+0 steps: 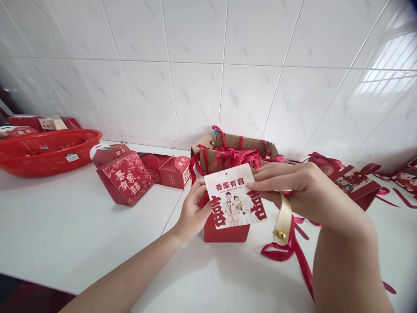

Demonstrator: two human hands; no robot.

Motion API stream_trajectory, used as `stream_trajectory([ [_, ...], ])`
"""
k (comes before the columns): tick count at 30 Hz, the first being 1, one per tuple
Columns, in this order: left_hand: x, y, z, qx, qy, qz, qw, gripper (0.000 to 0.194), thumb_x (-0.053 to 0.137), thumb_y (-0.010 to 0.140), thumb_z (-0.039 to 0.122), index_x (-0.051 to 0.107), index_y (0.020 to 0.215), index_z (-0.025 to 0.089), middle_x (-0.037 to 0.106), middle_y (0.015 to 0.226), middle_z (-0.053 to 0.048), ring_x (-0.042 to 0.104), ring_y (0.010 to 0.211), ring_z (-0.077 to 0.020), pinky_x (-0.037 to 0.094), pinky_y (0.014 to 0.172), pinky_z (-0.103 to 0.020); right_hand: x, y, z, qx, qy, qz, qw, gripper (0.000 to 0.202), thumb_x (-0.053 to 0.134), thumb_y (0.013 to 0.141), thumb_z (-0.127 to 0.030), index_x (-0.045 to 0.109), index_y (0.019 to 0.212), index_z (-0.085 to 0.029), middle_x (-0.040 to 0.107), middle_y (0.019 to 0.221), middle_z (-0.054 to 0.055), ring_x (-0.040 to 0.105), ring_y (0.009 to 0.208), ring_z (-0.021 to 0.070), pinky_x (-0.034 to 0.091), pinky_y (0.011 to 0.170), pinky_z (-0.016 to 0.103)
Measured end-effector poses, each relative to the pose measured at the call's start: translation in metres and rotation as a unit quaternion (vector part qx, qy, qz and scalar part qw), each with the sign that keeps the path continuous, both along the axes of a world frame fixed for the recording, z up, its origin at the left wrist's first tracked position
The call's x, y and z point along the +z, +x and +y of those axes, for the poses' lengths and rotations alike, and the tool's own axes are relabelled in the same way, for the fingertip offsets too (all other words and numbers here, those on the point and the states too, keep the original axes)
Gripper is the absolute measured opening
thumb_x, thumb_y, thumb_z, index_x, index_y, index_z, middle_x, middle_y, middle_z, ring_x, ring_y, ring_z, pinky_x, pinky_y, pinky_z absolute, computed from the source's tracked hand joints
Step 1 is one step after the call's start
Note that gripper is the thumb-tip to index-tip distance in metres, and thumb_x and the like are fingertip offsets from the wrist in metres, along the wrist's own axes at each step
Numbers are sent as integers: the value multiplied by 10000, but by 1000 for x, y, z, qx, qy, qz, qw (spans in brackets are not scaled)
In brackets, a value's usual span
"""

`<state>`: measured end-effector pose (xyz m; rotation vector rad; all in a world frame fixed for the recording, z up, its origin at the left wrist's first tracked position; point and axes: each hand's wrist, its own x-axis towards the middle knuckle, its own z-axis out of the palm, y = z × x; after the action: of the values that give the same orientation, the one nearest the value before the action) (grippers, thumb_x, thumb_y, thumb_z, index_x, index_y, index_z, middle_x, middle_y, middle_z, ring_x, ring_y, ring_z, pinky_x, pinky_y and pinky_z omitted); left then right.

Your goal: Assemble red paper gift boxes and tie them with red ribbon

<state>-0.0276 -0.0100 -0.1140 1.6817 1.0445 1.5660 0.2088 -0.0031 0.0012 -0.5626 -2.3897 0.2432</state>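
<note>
A white card [237, 198] with a printed wedding couple, red characters and a small hole at its top tilts in front of a red gift box [226, 233]. My left hand [194, 213] is closed on the box's left side, its thumb by the card's left edge. My right hand [293, 184] pinches the card's upper right, fingers stretched along it. A cream-gold strap [282, 217] with a small gold bell [279, 235] hangs below my right hand, its upper end hidden. Dark red ribbon [301, 256] trails beside it on the white table.
Behind my hands stands a cardboard box [228, 140] draped with red ribbons. Several folded gift boxes [128, 179] are at the left, beside a red plastic basket [48, 150]. More gift boxes [358, 184] and loose ribbons lie at the right. A tiled wall [195, 87] closes off the back.
</note>
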Motion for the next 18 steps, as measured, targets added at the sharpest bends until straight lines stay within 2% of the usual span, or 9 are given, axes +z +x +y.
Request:
stream_trajectory([
  [4, -2, -1, 0, -2, 2, -4, 1000, 348, 708, 778, 354, 635, 1103, 252, 539, 1321, -91, 539, 1182, -273, 478, 951, -363, 0, -2, -3, 29, -42, -60, 997, 307, 545, 836, -85, 755, 950, -278, 734, 895, 24, 677, 816, 195, 576, 724, 332],
  [6, -4, -1, -1, -21, -18, -27, 999, 374, 702, 786, 352, 606, 1132, 249, 591, 1263, -98, 576, 1136, -272, 496, 919, -367, -1, -5, 0, 33, -53, -63, 996, 334, 529, 819, -58, 759, 927, -276, 733, 875, 21, 671, 807, 191, 571, 702, 324],
  [9, -5, -1, -2, -25, -22, -43, 999, 297, 675, 809, 353, 612, 1068, 221, 656, 1146, -96, 628, 1040, -257, 512, 882, -360, -3, -7, 5, 32, -66, -72, 995, 414, 479, 771, 4, 761, 906, -268, 724, 836, 10, 654, 784, 174, 555, 699, 315],
  [14, -4, -1, -1, -25, -19, -30, 999, 290, 646, 826, 380, 619, 1047, 195, 686, 1065, -91, 654, 942, -241, 532, 803, -337, -1, 6, 13, -24, -106, -91, 990, 414, 468, 718, -11, 747, 895, -261, 719, 886, 9, 653, 810, 176, 542, 697, 290],
  [18, -5, -2, 0, -6, -19, -21, 1000, 294, 642, 822, 411, 632, 1012, 187, 690, 962, -81, 648, 834, -218, 534, 770, -332, -2, 21, 24, -129, -145, -77, 978, 286, 498, 804, -135, 687, 982, -254, 690, 770, 5, 645, 728, 180, 521, 614, 280],
])
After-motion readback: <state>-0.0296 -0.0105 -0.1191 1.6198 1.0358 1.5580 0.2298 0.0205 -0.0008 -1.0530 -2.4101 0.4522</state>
